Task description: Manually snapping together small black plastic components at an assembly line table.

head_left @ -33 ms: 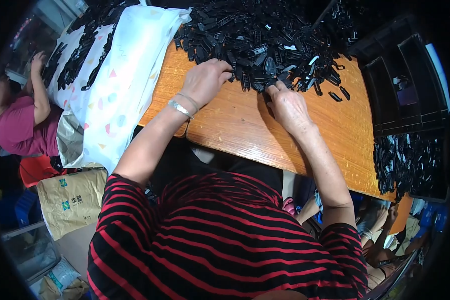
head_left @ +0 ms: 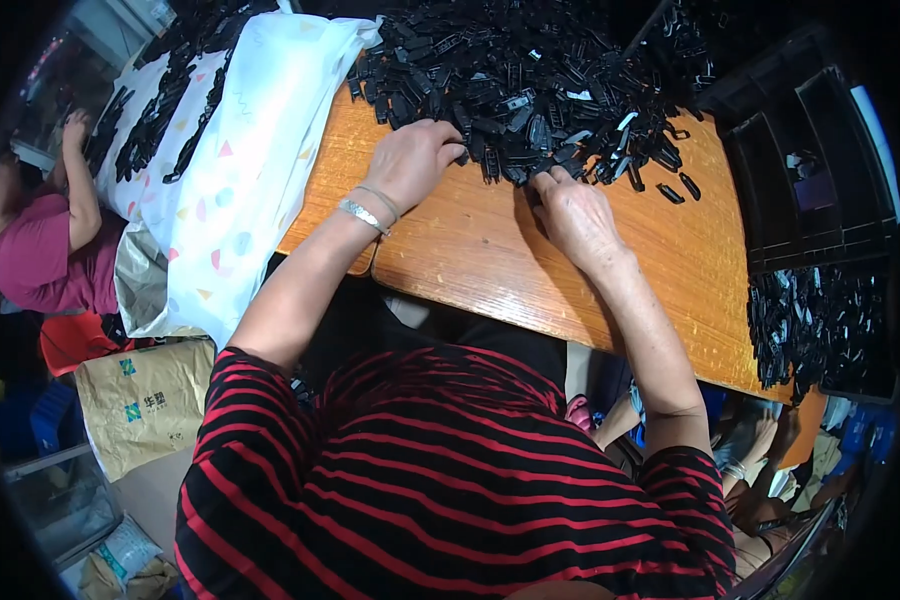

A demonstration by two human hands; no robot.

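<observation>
A big heap of small, long black plastic parts (head_left: 530, 90) covers the far side of the wooden table (head_left: 470, 250). At its near left edge my left hand (head_left: 410, 162) has its fingers curled inward, with the tips against the parts. A bracelet circles that wrist. My right hand (head_left: 575, 212) rests at the heap's near edge, thumb and fingers bent together and pointing into it. Whatever either hand pinches is hidden by the fingers and blends with the black parts. Two loose parts (head_left: 680, 190) lie right of the heap.
Left of the table, a white patterned cloth (head_left: 240, 170) carries more black parts. A person in a purple shirt (head_left: 55, 250) works beyond it. Black crates (head_left: 820, 170) stand at the right, with black parts (head_left: 820, 325) below them. A brown paper sack (head_left: 150, 405) sits lower left.
</observation>
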